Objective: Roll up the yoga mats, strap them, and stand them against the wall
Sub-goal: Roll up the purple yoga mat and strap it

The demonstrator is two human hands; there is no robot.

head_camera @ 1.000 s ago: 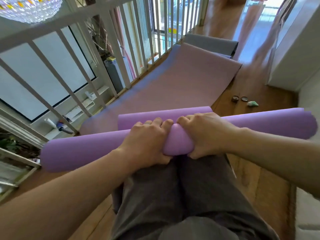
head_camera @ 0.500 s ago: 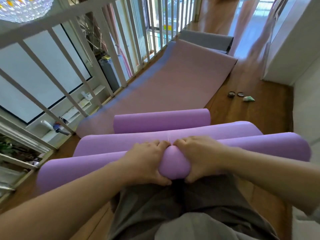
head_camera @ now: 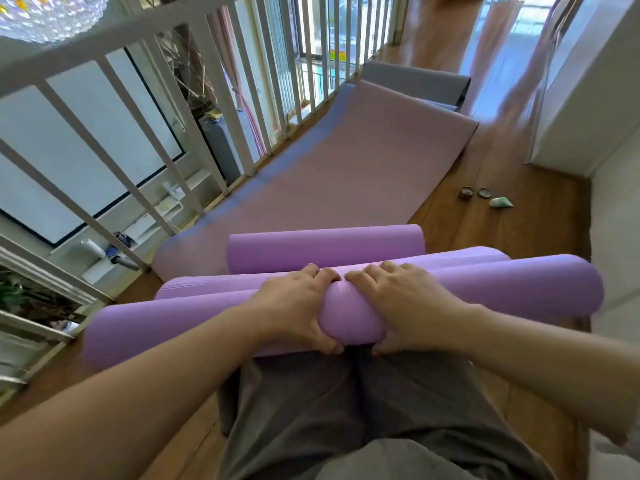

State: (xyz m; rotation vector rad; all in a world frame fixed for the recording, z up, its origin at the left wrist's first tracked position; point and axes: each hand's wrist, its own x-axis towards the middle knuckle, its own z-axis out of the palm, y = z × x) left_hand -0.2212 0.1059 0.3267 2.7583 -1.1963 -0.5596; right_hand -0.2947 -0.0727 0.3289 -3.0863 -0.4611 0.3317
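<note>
Purple mat roll (head_camera: 502,289), gripped mid-length — left hand (head_camera: 294,306), right hand (head_camera: 408,306) (side by side), pink mat (head_camera: 346,168) beyond.

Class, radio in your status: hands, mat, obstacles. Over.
Left hand, right hand grip purple roll. Not yet strapped. Second roll lies just ahead.

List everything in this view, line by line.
Long purple rolled yoga mat: one, purple, across the lap.
Shorter purple rolled mat: one, purple, just beyond it.
Flat dusty-pink yoga mat: one, pink, spread farther ahead.
Grey mat: one, grey, far end.
White barred railing: one, white, left.
Small dark round objects: two, dark, wooden floor, right.
Small green-white object: one, beside them.
Grey trousers: one pair, grey, bottom centre.
Left hand: one, grips long mat.
Right hand: one, grips long mat.
</note>
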